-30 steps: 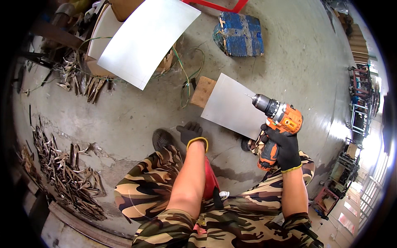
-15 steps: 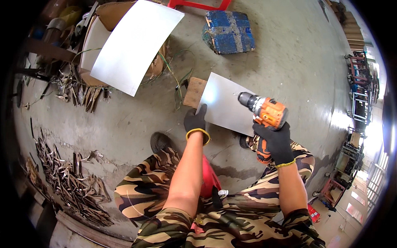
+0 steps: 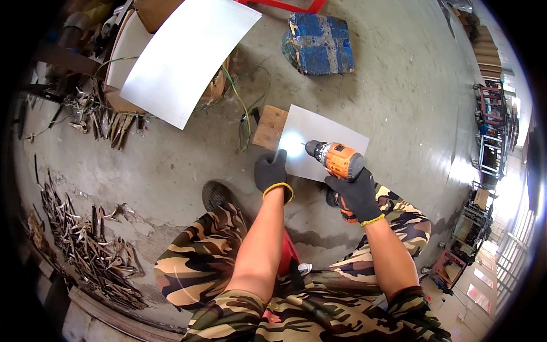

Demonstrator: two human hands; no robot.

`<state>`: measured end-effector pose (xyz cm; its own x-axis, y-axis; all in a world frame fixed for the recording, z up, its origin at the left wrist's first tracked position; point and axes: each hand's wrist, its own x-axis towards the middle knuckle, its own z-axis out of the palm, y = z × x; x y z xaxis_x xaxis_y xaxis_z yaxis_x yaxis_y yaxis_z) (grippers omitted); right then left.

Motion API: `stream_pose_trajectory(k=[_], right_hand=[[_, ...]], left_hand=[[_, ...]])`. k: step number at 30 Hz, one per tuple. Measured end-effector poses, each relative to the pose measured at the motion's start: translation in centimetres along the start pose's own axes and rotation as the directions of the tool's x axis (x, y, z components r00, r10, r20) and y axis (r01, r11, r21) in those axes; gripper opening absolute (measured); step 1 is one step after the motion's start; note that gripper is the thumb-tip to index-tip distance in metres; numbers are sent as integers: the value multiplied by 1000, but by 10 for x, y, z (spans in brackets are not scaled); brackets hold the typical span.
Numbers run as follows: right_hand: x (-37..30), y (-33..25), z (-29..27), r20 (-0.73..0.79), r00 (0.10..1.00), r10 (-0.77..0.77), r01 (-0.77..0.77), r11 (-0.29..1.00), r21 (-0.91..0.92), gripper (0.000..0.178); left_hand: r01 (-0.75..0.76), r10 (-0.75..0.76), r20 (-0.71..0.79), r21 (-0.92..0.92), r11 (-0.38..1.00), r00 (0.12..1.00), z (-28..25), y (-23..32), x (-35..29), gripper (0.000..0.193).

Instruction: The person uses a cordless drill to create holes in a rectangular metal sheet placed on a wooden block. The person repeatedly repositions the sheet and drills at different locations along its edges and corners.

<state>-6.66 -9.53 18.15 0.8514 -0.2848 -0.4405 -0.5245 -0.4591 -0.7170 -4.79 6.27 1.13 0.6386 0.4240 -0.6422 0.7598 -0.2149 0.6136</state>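
My right hand [image 3: 358, 196], in a black glove with a yellow cuff, grips an orange and black cordless drill [image 3: 345, 162]. Its chuck points left over a flat grey metal sheet [image 3: 322, 128]. The drill's lamp throws a bright spot near the sheet's left edge, just beyond the bit; I cannot tell whether the bit touches. My left hand [image 3: 270, 172], gloved likewise, pinches that edge with the thumb on top and the fingers hidden beneath. A wooden block [image 3: 270, 127] sticks out from under the sheet's left side.
A large white sheet [image 3: 191, 60] lies across an open cardboard box [image 3: 122, 85] at the upper left. A blue taped bundle [image 3: 322, 44] sits on the floor at the far side. Green cable [image 3: 242, 108] runs near the block. Plier-like metal tools [image 3: 94, 245] lie heaped at the left.
My right hand has brought the drill left and slightly down, so its chuck is now close to the sheet's left edge. The light spot has brightened. My left hand stays at the edge.
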Motion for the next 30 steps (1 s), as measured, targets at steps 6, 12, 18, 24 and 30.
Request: stream_pose_trajectory(k=[6,12,18,24,30], right_hand=[[22,16,19,54,993,101,-90,980,-179,34],[37,76,30,232,971,58,-219,610,761,41],[35,86,21,242,968,72,-229,651,724,42],[37,70,22,313,950,-15,-271,467,842,38],[39,73,20,266,964,1,-212,603,769,35]], left_hand=[[-165,169,-11,-276,947,986,8,16,-45,33],[-653,648,-107,-222,724,755,1,87,-94,62],[-738,758,80,-183,649,647,-1,106,-67,59],[-735,758,89,-194,649,646,9,108,-62,50],[-731,754,44,-211,649,656,12,108,-63,47]])
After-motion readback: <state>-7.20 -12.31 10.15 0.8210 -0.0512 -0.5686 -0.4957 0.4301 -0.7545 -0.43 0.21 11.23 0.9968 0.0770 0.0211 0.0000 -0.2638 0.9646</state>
